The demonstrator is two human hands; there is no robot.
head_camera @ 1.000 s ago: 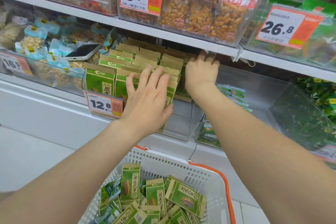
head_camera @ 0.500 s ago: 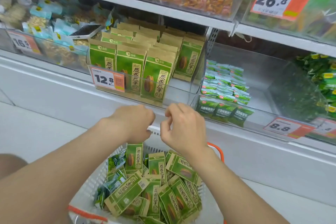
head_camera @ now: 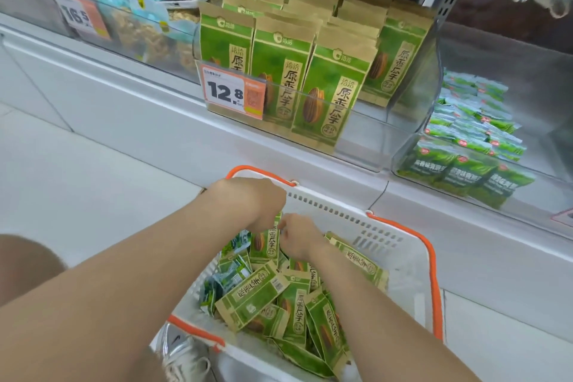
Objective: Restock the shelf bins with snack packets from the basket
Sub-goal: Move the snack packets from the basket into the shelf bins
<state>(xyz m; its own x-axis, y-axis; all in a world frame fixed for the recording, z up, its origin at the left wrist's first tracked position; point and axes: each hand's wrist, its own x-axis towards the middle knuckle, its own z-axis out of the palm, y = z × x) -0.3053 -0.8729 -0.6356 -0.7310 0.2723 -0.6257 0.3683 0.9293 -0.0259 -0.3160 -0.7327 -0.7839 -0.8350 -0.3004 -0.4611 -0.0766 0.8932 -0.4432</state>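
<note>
Pinching top of upright packet [head_camera: 266, 243]: left hand [head_camera: 248, 200] | right hand [head_camera: 300, 237] pinches its right edge | inside basket [head_camera: 389, 246]

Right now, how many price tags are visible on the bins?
2. The 16.5 tag is on the far-left bin; the 12.8 tag is on the green packet bin. A cut-off corner at the right edge may be a third.

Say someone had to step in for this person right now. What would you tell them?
The left hand grips the top of an upright packet in the basket.
The right hand pinches the same packet's edge.
Done: the bin tagged 12.8 holds rows of upright packets, with room at its front right.
Left: lift this packet into the bin; many more lie loose in the basket.
</note>
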